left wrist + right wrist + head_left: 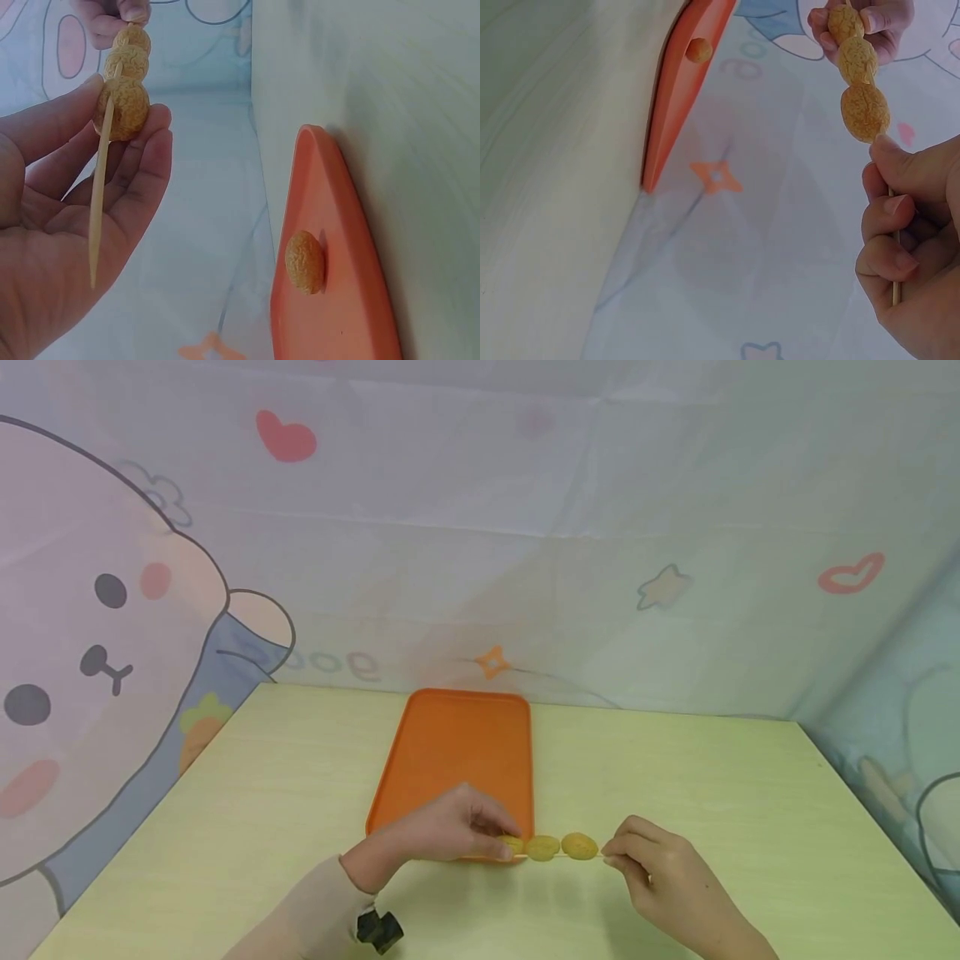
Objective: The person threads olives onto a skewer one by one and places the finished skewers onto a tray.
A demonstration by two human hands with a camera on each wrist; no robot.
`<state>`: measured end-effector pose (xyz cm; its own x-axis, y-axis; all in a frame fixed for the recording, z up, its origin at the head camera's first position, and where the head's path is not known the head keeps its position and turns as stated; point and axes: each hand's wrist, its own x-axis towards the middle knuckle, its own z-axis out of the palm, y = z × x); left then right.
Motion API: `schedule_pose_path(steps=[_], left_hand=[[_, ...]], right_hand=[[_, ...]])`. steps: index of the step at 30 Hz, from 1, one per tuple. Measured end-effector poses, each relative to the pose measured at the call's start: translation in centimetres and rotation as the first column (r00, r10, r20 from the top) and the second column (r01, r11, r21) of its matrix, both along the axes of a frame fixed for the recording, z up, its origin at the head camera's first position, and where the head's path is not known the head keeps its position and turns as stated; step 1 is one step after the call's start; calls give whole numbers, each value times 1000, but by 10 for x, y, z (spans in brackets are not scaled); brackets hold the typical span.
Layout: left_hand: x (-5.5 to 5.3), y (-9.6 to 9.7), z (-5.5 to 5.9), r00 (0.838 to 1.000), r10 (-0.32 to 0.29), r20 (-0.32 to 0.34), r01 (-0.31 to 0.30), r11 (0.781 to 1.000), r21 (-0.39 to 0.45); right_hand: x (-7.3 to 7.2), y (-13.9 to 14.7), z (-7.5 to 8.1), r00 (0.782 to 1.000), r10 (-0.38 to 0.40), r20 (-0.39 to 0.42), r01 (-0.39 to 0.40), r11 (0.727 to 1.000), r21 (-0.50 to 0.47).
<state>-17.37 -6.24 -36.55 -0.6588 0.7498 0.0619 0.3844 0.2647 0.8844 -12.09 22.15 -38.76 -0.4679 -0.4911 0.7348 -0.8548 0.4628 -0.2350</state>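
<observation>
A thin wooden skewer (98,199) runs level between both hands above the table, with three wrinkled golden-brown balls threaded on it. My left hand (450,827) pinches the leftmost ball (124,112) between thumb and fingers. Past that ball, the skewer's bare pointed end sticks out over the left palm. The middle ball (542,847) and the right ball (580,846) sit close beside it. On the other side, my right hand (663,872) grips the skewer's bare end just beyond the right ball, its fingers curled round the stick.
An orange tray (468,735) lies on the pale table (660,768), partly behind the left hand. One loose golden-brown ball (305,262) rests in it, hidden in the head view. A printed cloth backdrop (480,527) stands along the table's far edge.
</observation>
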Motion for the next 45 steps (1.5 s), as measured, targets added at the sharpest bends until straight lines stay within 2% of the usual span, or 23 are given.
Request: schedule_pose_path(steps=[9,16,20,26,30,33,38,45], left_hand=[[0,1,-2,1000,2,-4,-2,1000,3],[-1,0,-5,999,-12,32,12,1000,3],[-1,-1,-5,999,-19,29,19,1000,-6],[-1,-2,0,996,-8,87,9,1000,-16],[-1,-3,7,993,-12,120,15,1000,-18],[-2,-5,12,993,11,121,-7,999,-32],[-8,-9,18,995,53,80,-50,998,-36],[-17,-19,18,981,154,121,-153,988,-18]], right_hand=[[-1,0,-2,1000,2,2,-2,1000,-1],[-1,2,-1,1000,6,-4,-6,1000,9],[-1,4,1,1000,12,-1,-12,1000,21],[-1,7,6,1000,20,3,-20,1000,12],[1,10,13,1000,-10,25,10,1000,15],[3,13,18,999,-30,31,30,999,15],[2,23,26,999,-40,4,40,999,3],[4,40,36,996,-84,-36,84,996,2]])
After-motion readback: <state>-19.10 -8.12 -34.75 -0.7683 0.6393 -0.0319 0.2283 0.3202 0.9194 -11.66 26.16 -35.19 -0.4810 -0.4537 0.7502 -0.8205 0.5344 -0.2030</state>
